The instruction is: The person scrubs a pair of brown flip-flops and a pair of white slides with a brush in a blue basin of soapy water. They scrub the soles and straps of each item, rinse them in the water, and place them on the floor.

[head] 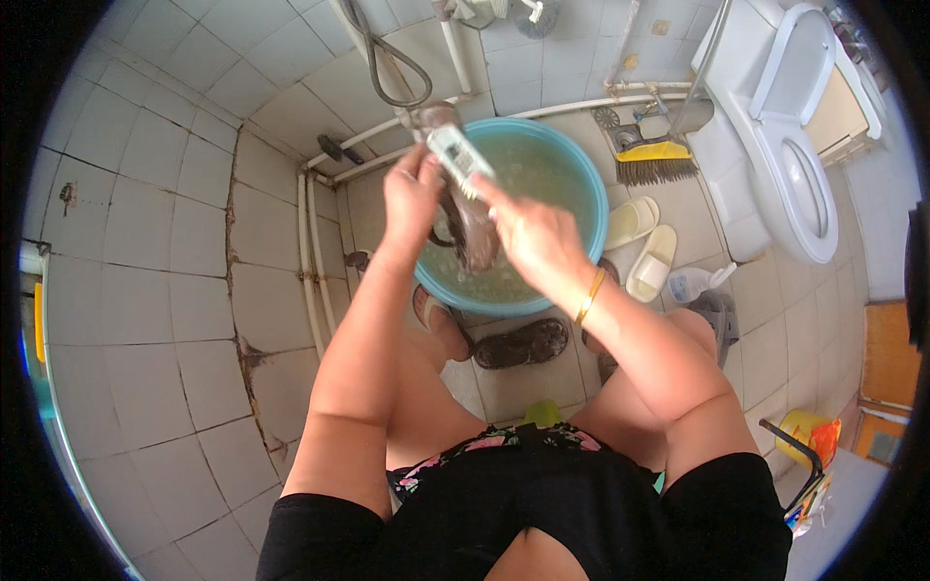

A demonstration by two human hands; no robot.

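Note:
My left hand (410, 200) grips a wet brown shoe (478, 236), possibly a slipper, and tilts it over a light-blue plastic basin (599, 210) of cloudy, bubbly water. In my right hand (541, 243) is a white scrub brush (461, 160), pressed lengthwise along the shoe and slightly blurred. Part of the shoe is hidden by the brush and my fingers. On the floor tiles between my feet lies a dark brown slipper or shoe sole (522, 343), wet and soapy-looking.
Cream slippers (652, 263), a white bottle (694, 283) and a yellow-headed broom (656, 161) are right of the basin. A white toilet (795, 181) stands farther right. White pipes (311, 240) run along the left wall, with a grey hose (374, 58) above.

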